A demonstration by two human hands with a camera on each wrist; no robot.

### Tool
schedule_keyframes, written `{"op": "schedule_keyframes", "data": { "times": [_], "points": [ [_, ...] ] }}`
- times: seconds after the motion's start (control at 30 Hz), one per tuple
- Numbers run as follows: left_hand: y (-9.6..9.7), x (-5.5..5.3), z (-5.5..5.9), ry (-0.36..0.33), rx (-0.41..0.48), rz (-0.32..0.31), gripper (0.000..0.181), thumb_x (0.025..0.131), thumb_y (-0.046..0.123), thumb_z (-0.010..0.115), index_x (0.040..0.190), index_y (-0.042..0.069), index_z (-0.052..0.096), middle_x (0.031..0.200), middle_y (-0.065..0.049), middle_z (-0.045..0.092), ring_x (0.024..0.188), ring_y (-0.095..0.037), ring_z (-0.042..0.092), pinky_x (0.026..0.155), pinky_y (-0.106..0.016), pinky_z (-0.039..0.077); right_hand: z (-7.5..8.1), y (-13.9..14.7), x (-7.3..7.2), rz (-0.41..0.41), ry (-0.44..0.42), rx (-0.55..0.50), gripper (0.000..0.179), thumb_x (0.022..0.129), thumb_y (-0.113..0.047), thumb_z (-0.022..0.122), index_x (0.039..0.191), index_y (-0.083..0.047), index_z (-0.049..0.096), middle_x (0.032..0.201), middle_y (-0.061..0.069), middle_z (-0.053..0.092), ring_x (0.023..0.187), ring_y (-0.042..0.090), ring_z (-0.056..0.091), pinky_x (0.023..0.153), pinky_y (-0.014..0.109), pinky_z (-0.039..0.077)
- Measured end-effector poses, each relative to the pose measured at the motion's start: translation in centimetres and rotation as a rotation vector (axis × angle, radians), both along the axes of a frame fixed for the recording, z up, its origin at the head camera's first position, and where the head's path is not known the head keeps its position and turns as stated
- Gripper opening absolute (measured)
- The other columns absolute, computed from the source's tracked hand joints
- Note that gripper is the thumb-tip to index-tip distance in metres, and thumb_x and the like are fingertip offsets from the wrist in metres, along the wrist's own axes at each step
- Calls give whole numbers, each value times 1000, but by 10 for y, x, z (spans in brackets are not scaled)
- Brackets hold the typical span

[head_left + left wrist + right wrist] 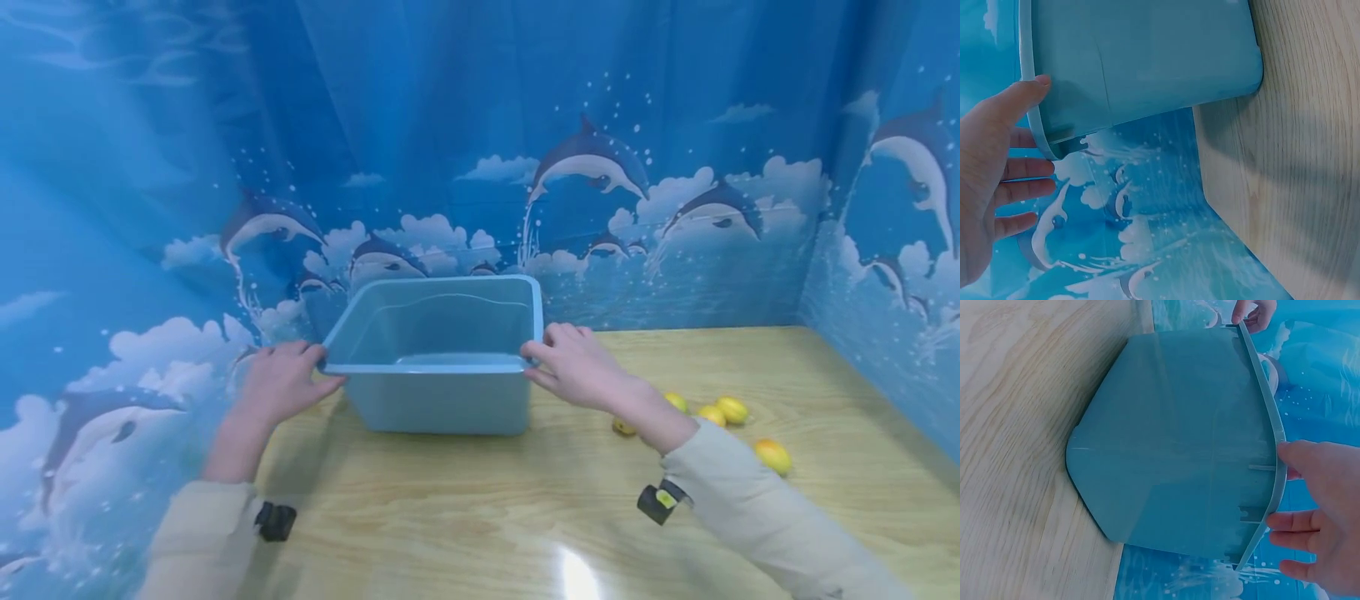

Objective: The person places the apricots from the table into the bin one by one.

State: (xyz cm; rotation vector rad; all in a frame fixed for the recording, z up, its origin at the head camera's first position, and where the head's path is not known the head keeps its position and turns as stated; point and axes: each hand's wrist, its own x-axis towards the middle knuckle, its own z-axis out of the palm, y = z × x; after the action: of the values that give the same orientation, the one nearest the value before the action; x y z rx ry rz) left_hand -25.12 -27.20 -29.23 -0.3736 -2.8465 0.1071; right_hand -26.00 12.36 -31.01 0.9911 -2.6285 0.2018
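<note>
A blue plastic bin stands upright on the wooden table, its inside bare in the head view. My left hand pinches the rim at the near left corner. In the left wrist view the thumb of that hand lies on the outer wall just under the rim, with the other fingers around the edge. At the near right corner my right hand grips the rim. The right wrist view shows this hand with its thumb and fingers at the bin's edge.
Several yellow fruits lie to the right, among them a reddish-yellow one, partly behind my right forearm. Blue dolphin-print curtains enclose the wooden table at the back and sides. A black wrist camera sits at my left sleeve.
</note>
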Motion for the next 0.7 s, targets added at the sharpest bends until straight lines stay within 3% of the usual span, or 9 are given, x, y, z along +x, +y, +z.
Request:
{"op": "schedule_keyframes", "data": {
  "times": [0.1, 0.7],
  "points": [
    [4, -1, -1, 3, -4, -12, 49, 83, 46, 63, 102, 1, 63, 87, -13, 59, 85, -33, 55, 80, -58, 39, 0, 7, 2, 7, -10, -6, 22, 89, -30, 63, 109, -20, 62, 83, -1, 45, 73, 17, 39, 62, 30, 32],
    [22, 1, -8, 81, -46, -105, 48, 83, 50, 62, 101, 6, 62, 102, -15, 62, 93, -34, 55, 82, -54, 41, -2, 39, 12, 34, -16, -53, 19, 86, -27, 66, 103, -18, 63, 85, 0, 48, 73, 15, 40, 61, 28, 33]
  ]
}}
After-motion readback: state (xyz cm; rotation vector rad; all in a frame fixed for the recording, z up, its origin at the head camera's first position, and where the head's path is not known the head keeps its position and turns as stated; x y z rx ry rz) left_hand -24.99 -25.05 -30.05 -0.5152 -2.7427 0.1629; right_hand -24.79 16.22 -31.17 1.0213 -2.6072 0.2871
